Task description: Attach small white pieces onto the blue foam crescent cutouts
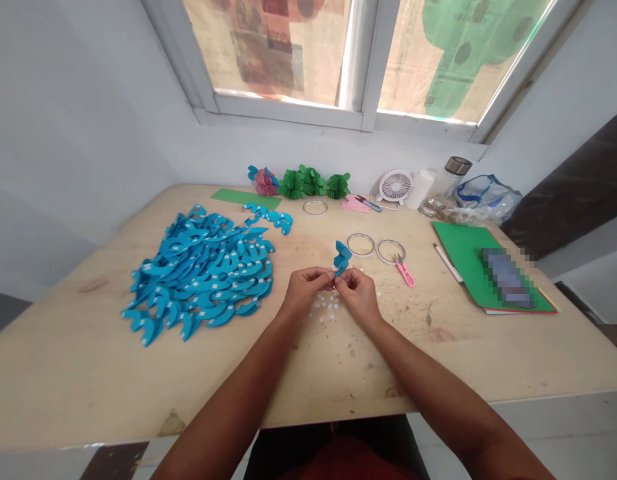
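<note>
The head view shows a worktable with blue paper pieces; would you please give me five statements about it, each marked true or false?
1. The left hand and right hand hold a blue paper piece. True.
2. The blue pile is right of the hands. False: the blue pile lies to their left.
3. The pink-handled snips lie right of the hands. True.
4. The white pen is on the green sheet. False: the white pen lies on the table beside the green sheet.
5. The white fan stands right of the green paper shapes. True.
</note>
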The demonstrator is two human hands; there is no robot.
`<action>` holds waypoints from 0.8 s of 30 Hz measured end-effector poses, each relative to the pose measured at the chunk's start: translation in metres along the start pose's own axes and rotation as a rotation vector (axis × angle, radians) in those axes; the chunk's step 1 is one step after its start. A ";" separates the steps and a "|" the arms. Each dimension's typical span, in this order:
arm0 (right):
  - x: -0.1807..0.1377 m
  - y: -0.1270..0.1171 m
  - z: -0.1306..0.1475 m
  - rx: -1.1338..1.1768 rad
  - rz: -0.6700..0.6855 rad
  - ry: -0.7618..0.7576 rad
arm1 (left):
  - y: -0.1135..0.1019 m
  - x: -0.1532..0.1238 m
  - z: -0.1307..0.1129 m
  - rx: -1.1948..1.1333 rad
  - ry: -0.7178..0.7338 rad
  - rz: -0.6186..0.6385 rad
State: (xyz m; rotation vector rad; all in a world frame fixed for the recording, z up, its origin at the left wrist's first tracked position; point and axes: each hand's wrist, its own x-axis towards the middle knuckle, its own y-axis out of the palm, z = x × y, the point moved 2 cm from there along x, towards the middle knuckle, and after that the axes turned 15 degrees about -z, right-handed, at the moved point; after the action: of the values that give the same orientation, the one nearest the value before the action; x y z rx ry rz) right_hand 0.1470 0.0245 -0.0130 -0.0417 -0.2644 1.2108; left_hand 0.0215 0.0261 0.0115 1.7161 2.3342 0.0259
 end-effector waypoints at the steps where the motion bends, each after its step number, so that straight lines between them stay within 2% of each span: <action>1: 0.000 0.000 -0.001 0.001 -0.002 0.000 | 0.000 0.000 0.000 0.001 0.000 -0.001; 24: 0.000 0.002 -0.006 -0.034 -0.010 0.006 | 0.001 0.001 0.006 0.050 -0.012 -0.023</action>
State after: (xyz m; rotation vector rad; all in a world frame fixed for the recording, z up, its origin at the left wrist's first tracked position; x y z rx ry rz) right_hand 0.1469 0.0258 -0.0191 -0.0734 -0.2801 1.1963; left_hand 0.0232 0.0267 0.0054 1.7074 2.3646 -0.0472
